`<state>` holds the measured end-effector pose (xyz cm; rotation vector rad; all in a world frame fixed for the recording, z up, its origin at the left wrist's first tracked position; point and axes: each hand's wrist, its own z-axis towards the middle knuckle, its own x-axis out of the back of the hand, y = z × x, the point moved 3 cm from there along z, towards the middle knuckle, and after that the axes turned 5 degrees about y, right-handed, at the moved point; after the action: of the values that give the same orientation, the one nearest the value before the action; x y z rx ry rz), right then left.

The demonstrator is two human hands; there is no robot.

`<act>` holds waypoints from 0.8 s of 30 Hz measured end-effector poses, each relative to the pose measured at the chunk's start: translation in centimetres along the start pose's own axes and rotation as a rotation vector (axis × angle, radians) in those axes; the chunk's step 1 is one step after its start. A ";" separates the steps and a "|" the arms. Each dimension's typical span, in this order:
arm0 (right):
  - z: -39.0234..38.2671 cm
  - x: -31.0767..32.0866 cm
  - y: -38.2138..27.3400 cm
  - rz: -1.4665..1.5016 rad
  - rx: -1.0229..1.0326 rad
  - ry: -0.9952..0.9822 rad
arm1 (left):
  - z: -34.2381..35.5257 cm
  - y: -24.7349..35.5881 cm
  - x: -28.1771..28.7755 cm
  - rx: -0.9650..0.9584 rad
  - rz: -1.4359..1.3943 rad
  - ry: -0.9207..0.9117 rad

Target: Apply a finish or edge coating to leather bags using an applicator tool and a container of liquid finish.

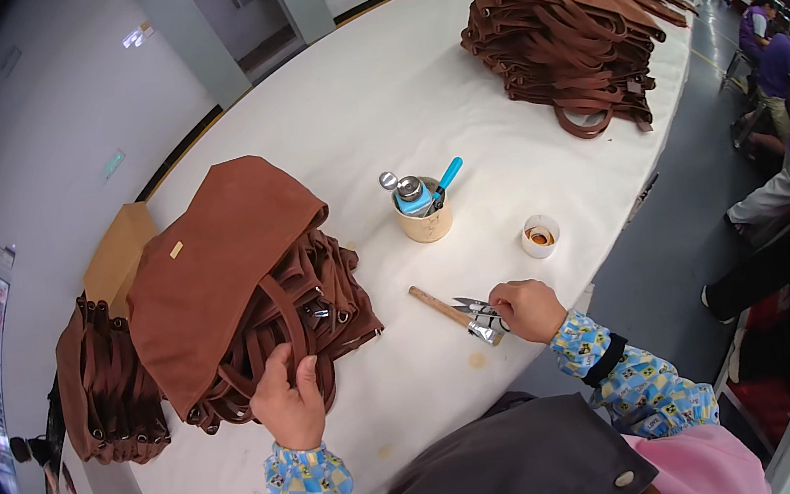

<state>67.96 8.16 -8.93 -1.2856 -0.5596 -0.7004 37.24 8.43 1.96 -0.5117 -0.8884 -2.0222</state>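
Note:
My right hand (527, 311) grips small scissors (474, 307) on the white table (415, 103). Under them lie a wooden-handled brush (439, 306) and its metal end. My left hand (287, 399) is at the looped straps of a pile of brown bags (218, 242), fingers loosely bent and apart. Above the tools stands a beige cup (427, 228) holding a blue-and-silver dispenser (414, 202) and a blue-handled tool (449, 175). A small white pot (540, 237) with amber residue sits to their right.
A second brown bag pile (567, 36) lies at the far right of the table. Folded brown pieces (106, 379) and a tan board (120, 230) are at the left. A wall borders the far side; seated people in purple (775, 77) work across the aisle at right.

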 end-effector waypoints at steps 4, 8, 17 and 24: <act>2.0 -1.3 0.9 -0.094 0.106 -0.078 | 0.4 1.9 1.6 -0.156 0.197 -0.108; 2.3 -1.1 0.4 -0.057 0.074 -0.119 | -0.9 0.7 3.3 -0.180 0.376 -0.156; 0.6 2.3 2.9 -0.058 -0.137 0.050 | -1.8 -1.7 3.3 -0.129 0.276 -0.136; -2.3 3.1 3.4 -0.065 -0.201 0.109 | -1.8 -2.3 3.6 -0.165 0.230 -0.092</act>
<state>72.56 5.91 -9.43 -1.4111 -0.4515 -0.8930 33.25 6.05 2.14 -0.7683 -0.6848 -1.8810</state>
